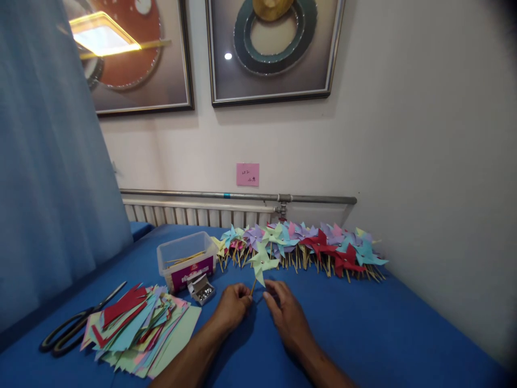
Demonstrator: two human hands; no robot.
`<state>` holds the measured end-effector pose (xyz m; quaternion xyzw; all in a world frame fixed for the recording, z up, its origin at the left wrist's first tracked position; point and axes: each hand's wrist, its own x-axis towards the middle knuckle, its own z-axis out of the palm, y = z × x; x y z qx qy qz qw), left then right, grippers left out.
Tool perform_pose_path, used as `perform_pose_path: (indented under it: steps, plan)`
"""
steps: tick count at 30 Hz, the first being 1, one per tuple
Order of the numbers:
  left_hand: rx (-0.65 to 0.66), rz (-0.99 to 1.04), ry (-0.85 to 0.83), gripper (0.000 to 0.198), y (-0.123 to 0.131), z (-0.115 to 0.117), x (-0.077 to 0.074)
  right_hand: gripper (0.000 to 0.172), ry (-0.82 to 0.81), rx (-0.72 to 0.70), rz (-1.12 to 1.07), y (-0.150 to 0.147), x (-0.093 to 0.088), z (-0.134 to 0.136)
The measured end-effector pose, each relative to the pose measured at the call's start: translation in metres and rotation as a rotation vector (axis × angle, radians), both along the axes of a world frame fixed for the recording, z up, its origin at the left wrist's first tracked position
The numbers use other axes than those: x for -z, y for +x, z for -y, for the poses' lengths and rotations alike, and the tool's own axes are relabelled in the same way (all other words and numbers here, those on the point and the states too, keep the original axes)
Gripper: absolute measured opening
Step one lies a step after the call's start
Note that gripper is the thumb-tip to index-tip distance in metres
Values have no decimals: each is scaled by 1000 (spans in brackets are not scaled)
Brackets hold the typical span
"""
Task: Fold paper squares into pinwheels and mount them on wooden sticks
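A pale green paper pinwheel on a thin wooden stick stands upright in front of me. My left hand pinches the lower part of its stick. Just right of the pinwheel is my right hand, its fingers apart and curved, close under the paper blades. Whether its fingertips touch the paper I cannot tell. Left of my hands, a small open box holds shiny metal pins. Behind it, a clear plastic tub with a purple label contains wooden sticks.
Many finished pinwheels lie in a row along the back of the blue table. At left are a pile of coloured paper and black scissors. A blue curtain hangs at far left; a radiator lines the wall.
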<state>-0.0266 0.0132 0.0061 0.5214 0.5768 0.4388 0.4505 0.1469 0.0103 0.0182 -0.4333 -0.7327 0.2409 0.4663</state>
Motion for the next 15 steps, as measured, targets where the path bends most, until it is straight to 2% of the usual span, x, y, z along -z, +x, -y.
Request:
perform_pose_path:
  steps: [3,5,8,11,15]
  plan:
    - [13,13,-6,11,0,-1,0,27,13,-98,45,-5,1,5]
    - [12,7,2,12,0,-1,0,25,5,-99,37,-5,1,5]
    - [-1,-4,5,11,-1,0,-1,30,-69,51,-78,1,2,-3]
    - [1,-26,-6,10,-1,2,-2,49,-107,219,-209,10,3,-16]
    - [13,-69,8,8,0,4,-4,56,-78,254,-195,17,5,-26]
